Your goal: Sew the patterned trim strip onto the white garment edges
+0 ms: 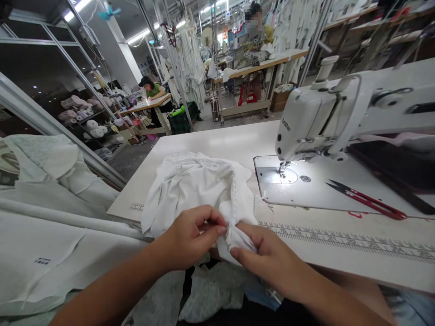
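We've got a white garment bunched on the near edge of the worktop, just left of the sewing machine's needle plate. Its long axis runs roughly front to back, with a wavy, stitched edge curving from the far side of the bundle down to our hands, and the near end hangs over the worktop edge. Left hand is mostly closed, fingers curled, thumb and forefinger pinching the fabric at that edge. Right hand is also partly closed, gripping a folded fold of the same cloth from the other side, the two hands almost touching. Forearms come in from the bottom corners, angled toward each other, wrists low. Brother machine head sits to the right, needle down near the lit plate, red-handled thread snips lying right of the plate. A ruler scale runs along the worktop front. More white fabric is piled on our left
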A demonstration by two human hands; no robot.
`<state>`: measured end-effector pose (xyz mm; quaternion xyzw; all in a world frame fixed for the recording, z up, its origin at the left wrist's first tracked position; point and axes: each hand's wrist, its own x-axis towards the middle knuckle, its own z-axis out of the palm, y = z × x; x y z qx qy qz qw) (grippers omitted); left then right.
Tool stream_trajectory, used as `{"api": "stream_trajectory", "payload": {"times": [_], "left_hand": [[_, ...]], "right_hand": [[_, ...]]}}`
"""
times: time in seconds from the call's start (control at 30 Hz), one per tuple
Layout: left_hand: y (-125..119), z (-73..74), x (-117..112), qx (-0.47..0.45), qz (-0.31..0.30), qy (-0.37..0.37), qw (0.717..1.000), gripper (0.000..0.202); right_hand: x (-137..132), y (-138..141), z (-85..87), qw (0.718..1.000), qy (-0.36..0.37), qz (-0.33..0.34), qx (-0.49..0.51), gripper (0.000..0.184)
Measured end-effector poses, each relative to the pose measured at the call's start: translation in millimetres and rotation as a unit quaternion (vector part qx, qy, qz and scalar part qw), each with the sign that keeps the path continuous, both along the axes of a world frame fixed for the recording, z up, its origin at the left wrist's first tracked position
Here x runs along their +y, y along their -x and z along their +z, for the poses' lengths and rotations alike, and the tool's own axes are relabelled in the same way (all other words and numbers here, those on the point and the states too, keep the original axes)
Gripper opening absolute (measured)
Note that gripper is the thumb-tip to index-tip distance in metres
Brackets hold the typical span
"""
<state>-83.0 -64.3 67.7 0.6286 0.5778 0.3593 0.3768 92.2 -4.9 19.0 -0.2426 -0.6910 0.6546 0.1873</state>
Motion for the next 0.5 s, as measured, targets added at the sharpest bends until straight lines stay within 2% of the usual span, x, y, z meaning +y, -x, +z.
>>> {"api": "stream_trajectory", "payload": {"times": [0.1,0.17,0.23,0.27,0.3,0.33,0.4,0.43,0.5], "left_hand": [[-7,1.3,18,0.058,-0.089,-0.171,0.979,0.019],[-10,-0.8,32,0.101,-0.159,-0.221,0.957,0.024],[-11,-6.2,43,0.168,-0.198,-0.240,0.936,0.024],[-12,-10.2,47,0.205,-0.201,-0.246,0.926,0.026],[-13,-14.8,49,0.241,-0.196,-0.252,0.917,0.031],[-15,-19.9,49,0.273,-0.186,-0.259,0.907,0.036],[-21,-30.4,47,0.316,-0.152,-0.271,0.896,0.041],[-25,-34.9,45,0.326,-0.137,-0.278,0.893,0.041],[-30,-41.1,41,0.331,-0.120,-0.291,0.889,0.040]], "right_hand": [[-4,-2,3.2,0.999,0.035,0.013,-0.004,0.013],[-7,-6,7.5,0.999,0.029,0.024,-0.032,0.015],[-4,-13,11.0,0.998,-0.031,0.005,-0.063,0.019],[0,-16,11.4,0.992,-0.092,-0.028,-0.081,0.019],[6,-20,10.8,0.977,-0.171,-0.081,-0.103,0.018],[12,-23,9.1,0.948,-0.254,-0.143,-0.126,0.014],[26,-26,2.9,0.878,-0.372,-0.250,-0.168,0.009],[32,-26,-0.9,0.853,-0.398,-0.284,-0.182,0.011],[37,-24,-8.6,0.836,-0.409,-0.312,-0.190,0.012]]}}
